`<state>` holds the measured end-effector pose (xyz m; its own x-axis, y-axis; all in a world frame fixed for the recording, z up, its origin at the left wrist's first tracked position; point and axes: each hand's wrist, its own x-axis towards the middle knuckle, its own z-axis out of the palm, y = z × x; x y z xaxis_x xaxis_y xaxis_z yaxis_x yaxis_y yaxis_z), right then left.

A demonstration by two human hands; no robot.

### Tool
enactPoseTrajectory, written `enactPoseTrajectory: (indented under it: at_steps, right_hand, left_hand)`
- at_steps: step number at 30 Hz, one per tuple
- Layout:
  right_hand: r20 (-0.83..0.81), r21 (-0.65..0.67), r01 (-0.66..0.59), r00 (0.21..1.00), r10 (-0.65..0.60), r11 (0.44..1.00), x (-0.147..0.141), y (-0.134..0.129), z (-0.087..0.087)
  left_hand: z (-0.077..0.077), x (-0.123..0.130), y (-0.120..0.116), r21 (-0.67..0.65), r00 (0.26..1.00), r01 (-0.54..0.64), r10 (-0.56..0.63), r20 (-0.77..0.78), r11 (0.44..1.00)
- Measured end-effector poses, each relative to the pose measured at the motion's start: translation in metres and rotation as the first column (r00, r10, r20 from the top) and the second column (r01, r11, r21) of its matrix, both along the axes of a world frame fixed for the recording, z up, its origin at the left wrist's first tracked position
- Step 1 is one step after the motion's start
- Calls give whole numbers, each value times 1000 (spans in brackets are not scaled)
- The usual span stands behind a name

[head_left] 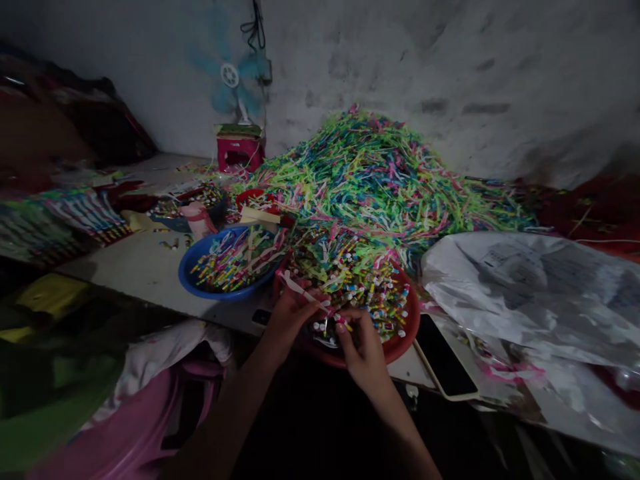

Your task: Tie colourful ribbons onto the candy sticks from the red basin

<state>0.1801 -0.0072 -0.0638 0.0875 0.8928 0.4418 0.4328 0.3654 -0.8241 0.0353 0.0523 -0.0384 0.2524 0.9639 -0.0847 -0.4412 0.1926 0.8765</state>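
My left hand (294,312) pinches a pink-and-white ribbon-like strip (300,288) over the front of a red basin (413,319). Close beside it, the fingers of my right hand (364,343) are closed on a small pink-and-white piece (341,319) at the strip's end. Whether the piece and the strip are joined is too dim to tell. Under both hands, the basin is full of small multicoloured stick-like pieces (387,293), with yellow, white, red and blue parts. Green and pink strips lie across the basin's back half.
A blue basin (186,283) of strips with coloured ends stands to the left. Behind rises a big heap of bright strips (370,173). A phone (445,360) and a white plastic bag (530,287) lie at right. A fan (229,75) stands on a red stool (240,152).
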Motion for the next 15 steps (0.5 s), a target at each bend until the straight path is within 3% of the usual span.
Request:
enactPoseTrajectory:
  at_steps: [4,9,15]
  right_hand:
    - [107,-6,28,994,-27,1000,-3,0,2]
    - [107,-26,62,993,-58,998,-4,2,2]
    - [113,-128,-14,993,29,992,0,6,4]
  left_hand:
    - [1,0,0,-5,1000,-11,11,-14,1000]
    - [-1,-3,0,21,998,-32,33,-61,999]
    - [5,-10,-1,103,991,44,-30,-133,994]
